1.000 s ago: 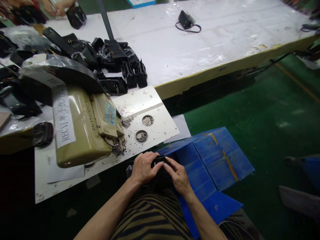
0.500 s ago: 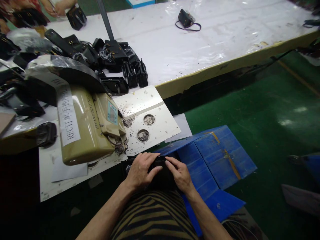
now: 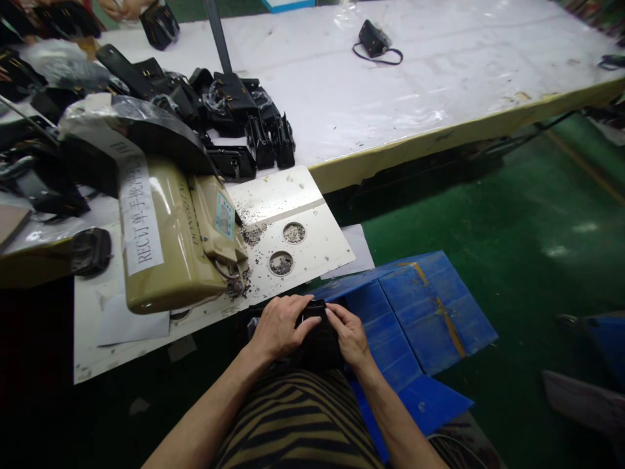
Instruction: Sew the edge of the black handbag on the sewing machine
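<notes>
Both my hands hold a small black bag [image 3: 319, 342] in my lap, just below the edge of the machine's plate. My left hand [image 3: 280, 324] wraps its fingers over the bag's top left. My right hand [image 3: 347, 334] grips the top right with curled fingers. The bag's lower part is hidden against my striped clothing. A beige machine [image 3: 173, 241] with a white paper label stands to the upper left on a white metal plate [image 3: 312, 251] with two round holes and dark debris.
A pile of black bags [image 3: 234, 117] lies on the white plastic-covered table [image 3: 415, 91] behind the machine. One more black bag [image 3: 374, 39] sits far back. Blue plastic sheets [image 3: 420, 312] lie on the green floor to my right. Another person's hands [image 3: 122, 8] work at the top left.
The view shifted slightly. My hands stay on the black bag, with the fingers shifting a little along its top edge.
</notes>
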`<action>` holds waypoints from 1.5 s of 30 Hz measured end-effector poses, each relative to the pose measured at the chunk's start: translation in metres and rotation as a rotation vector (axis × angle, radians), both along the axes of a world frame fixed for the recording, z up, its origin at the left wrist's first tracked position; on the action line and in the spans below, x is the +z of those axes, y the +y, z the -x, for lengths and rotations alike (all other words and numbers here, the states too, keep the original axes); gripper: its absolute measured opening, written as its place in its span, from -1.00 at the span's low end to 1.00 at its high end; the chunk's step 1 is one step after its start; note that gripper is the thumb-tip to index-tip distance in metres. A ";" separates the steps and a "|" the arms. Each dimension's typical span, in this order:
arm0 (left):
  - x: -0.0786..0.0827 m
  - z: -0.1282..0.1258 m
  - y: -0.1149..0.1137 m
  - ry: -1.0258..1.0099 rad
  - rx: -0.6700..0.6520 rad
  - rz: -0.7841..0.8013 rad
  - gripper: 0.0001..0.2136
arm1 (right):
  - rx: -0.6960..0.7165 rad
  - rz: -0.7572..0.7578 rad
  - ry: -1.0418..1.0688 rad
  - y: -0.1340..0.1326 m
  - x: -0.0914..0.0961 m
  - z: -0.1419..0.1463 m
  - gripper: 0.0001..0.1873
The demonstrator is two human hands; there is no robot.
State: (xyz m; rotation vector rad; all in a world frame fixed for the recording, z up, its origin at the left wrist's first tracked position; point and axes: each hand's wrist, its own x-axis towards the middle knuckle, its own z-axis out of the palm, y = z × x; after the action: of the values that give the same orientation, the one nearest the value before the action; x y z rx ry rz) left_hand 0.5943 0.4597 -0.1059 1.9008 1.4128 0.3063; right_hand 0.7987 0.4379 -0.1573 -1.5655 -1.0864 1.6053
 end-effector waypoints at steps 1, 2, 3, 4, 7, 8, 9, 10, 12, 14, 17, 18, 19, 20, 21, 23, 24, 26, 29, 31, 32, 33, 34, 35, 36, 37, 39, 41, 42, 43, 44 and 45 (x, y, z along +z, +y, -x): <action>-0.001 0.000 0.001 0.002 0.000 0.003 -0.57 | -0.003 0.002 0.002 0.000 -0.001 0.000 -0.56; -0.001 0.000 0.001 0.004 0.000 0.006 -0.58 | -0.006 0.004 0.004 0.000 -0.002 0.000 -0.56; -0.001 0.000 0.002 0.007 0.002 0.009 -0.58 | -0.007 0.005 0.005 0.000 -0.002 0.001 -0.56; -0.001 0.000 0.003 0.011 0.003 0.011 -0.58 | -0.008 0.007 0.006 0.000 -0.002 0.001 -0.55; -0.001 -0.001 0.005 0.021 0.003 0.020 -0.58 | -0.006 0.011 0.007 0.001 -0.003 0.002 -0.55; 0.000 -0.001 0.005 0.025 0.003 0.024 -0.58 | -0.005 0.014 0.006 0.002 -0.003 0.002 -0.54; 0.000 -0.001 0.006 0.029 0.003 0.028 -0.58 | -0.005 0.017 0.005 0.002 -0.004 0.002 -0.53; 0.000 -0.001 0.006 0.033 0.003 0.031 -0.59 | -0.006 0.020 0.003 0.002 -0.004 0.002 -0.51; 0.000 -0.001 0.007 0.038 0.001 0.039 -0.59 | -0.006 0.030 0.000 0.004 -0.005 0.003 -0.49; 0.000 -0.001 0.009 0.041 0.000 0.045 -0.58 | -0.006 0.038 0.002 0.004 -0.006 0.003 -0.47; -0.003 -0.001 0.010 0.040 0.000 0.053 -0.58 | -0.006 0.047 0.019 0.005 -0.007 0.003 -0.47; -0.004 -0.001 0.010 0.037 0.002 0.055 -0.58 | -0.006 0.049 0.028 0.006 -0.007 0.003 -0.48; -0.005 -0.001 0.010 0.033 0.003 0.057 -0.58 | -0.007 0.051 0.037 0.006 -0.008 0.003 -0.49; -0.006 -0.001 0.010 0.028 0.005 0.059 -0.58 | -0.010 0.053 0.045 0.006 -0.009 0.004 -0.51; -0.007 -0.001 0.010 0.021 0.008 0.061 -0.58 | -0.014 0.056 0.053 0.006 -0.010 0.004 -0.53; -0.009 0.000 0.009 0.003 0.015 0.064 -0.58 | -0.025 0.062 0.066 0.005 -0.013 0.004 -0.55; -0.009 0.000 0.009 -0.007 0.020 0.066 -0.58 | -0.031 0.066 0.071 0.004 -0.015 0.004 -0.55; -0.010 0.002 0.008 -0.031 0.037 0.070 -0.58 | -0.043 0.074 0.080 0.003 -0.018 0.004 -0.56; -0.009 0.005 0.007 -0.074 0.071 0.080 -0.62 | -0.058 0.087 0.094 0.002 -0.018 0.004 -0.56; -0.008 0.007 0.007 -0.110 0.083 0.085 -0.69 | -0.062 0.091 0.105 0.001 -0.017 0.004 -0.56; -0.007 0.008 0.007 -0.127 0.087 0.086 -0.73 | -0.063 0.091 0.110 0.002 -0.016 0.005 -0.56; -0.007 0.008 0.007 -0.144 0.090 0.089 -0.76 | -0.064 0.090 0.112 0.002 -0.015 0.005 -0.56; -0.006 0.009 0.007 -0.158 0.092 0.093 -0.79 | -0.065 0.089 0.112 0.002 -0.014 0.006 -0.55; -0.006 0.010 0.007 -0.171 0.095 0.100 -0.80 | -0.068 0.089 0.111 0.002 -0.013 0.007 -0.55; -0.006 0.010 0.007 -0.184 0.099 0.108 -0.80 | -0.072 0.091 0.107 0.003 -0.013 0.007 -0.54; -0.007 0.010 0.008 -0.197 0.102 0.117 -0.81 | -0.075 0.093 0.103 0.003 -0.013 0.008 -0.53; -0.008 0.010 0.008 -0.222 0.111 0.135 -0.81 | -0.077 0.101 0.094 0.005 -0.013 0.009 -0.51; -0.008 0.010 0.008 -0.241 0.129 0.147 -0.81 | -0.069 0.109 0.086 0.006 -0.009 0.010 -0.49; -0.006 0.010 0.008 -0.248 0.141 0.148 -0.81 | -0.063 0.109 0.081 0.008 -0.006 0.010 -0.47; -0.004 0.010 0.006 -0.253 0.154 0.146 -0.82 | -0.056 0.104 0.078 0.009 -0.001 0.011 -0.45; -0.001 0.010 0.004 -0.257 0.168 0.139 -0.81 | -0.051 0.095 0.073 0.009 0.005 0.011 -0.44; 0.003 0.010 0.002 -0.260 0.179 0.129 -0.81 | -0.045 0.080 0.067 0.010 0.012 0.011 -0.43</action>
State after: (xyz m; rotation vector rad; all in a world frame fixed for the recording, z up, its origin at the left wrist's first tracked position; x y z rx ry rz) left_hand 0.5838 0.4614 -0.1032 1.5711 1.3923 0.5162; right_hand 0.7875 0.4481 -0.1450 -1.5654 -0.9557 1.6771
